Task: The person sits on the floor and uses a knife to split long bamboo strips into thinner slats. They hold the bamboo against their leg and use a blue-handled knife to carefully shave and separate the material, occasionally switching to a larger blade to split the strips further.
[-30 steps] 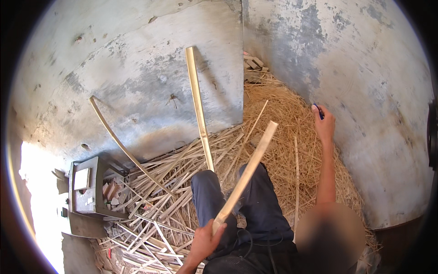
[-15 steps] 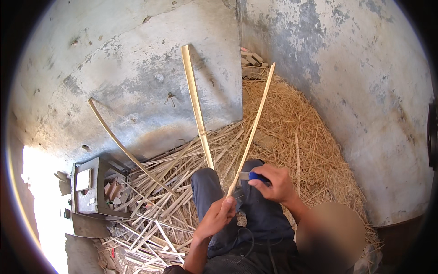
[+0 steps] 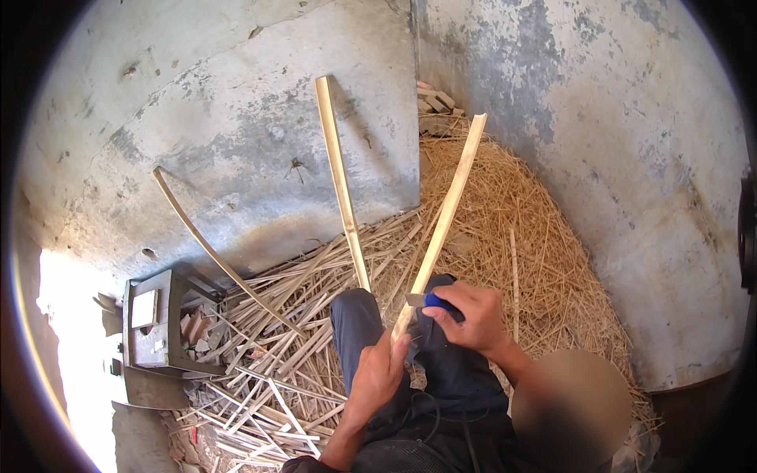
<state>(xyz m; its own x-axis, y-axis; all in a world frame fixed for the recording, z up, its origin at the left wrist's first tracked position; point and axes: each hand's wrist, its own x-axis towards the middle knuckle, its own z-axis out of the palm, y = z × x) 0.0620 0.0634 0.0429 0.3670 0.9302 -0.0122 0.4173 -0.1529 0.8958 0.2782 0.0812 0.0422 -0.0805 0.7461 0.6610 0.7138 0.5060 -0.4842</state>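
A long split bamboo strip (image 3: 449, 206) slants up and away from my lap, its pale hollow inner face partly turned toward me. Around its near end my left hand (image 3: 378, 370) is closed, thumb along the strip. My right hand (image 3: 471, 315) grips the blue handle of a knife (image 3: 436, 303). The short metal blade lies across the strip a little above my left hand. Just how the edge meets the bamboo is too small to tell.
Another split bamboo piece (image 3: 337, 169) leans on the wall ahead, and a thinner curved strip (image 3: 213, 252) leans farther left. Bamboo strips (image 3: 315, 276) litter the floor. Straw-like shavings (image 3: 520, 236) pile up at right. A grey box-like frame (image 3: 162, 323) stands at left; bricks lie in the far corner.
The bamboo strip in my left hand has rolled, showing more of its wide inner face, and its far end sits slightly right. The knife has shifted a little left, onto the strip.
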